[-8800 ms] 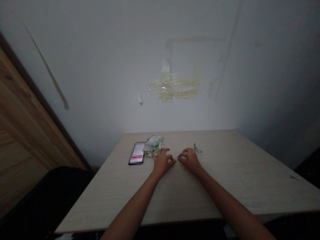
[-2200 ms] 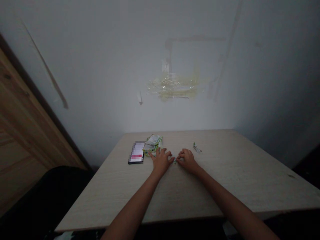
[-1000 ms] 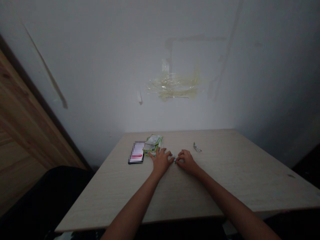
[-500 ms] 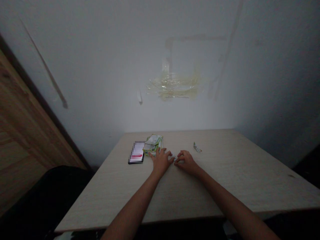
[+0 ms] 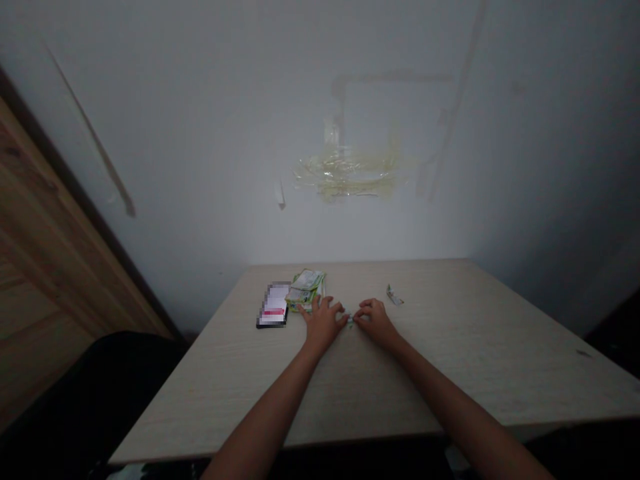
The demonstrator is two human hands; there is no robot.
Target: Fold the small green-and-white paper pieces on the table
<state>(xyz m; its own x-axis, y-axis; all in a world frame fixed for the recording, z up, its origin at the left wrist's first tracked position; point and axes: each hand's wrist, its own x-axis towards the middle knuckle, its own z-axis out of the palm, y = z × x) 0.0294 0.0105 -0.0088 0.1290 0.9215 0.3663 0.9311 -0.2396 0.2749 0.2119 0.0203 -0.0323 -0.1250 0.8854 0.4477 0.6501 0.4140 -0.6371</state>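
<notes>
Between my two hands lies a small folded piece of green-and-white paper (image 5: 351, 321), low on the tabletop. The thumb side of my left hand (image 5: 324, 325) holds its left end, while the other fingers spread toward a pile of papers (image 5: 306, 285). These look like flat green-and-white sheets or packets, stacked loosely. At the small piece's right end, my right hand (image 5: 376, 324) pinches with thumb and forefinger, its other fingers curled. Beyond my right hand rests a narrow twisted strip (image 5: 395, 295) with similar colours. Fingers partly hide the small piece.
A phone (image 5: 273, 305) with a blurred screen lies left of the pile. The pale wooden table (image 5: 450, 373) meets a wall (image 5: 210, 133) bearing yellowed tape (image 5: 350, 175). A dark chair-like shape (image 5: 100, 393) and wooden boards (image 5: 45, 240) stand at left.
My right hand has shifted slightly to the right and its fingers have drawn closer together. More of the small folded piece shows between the hands. My left hand has barely moved.
</notes>
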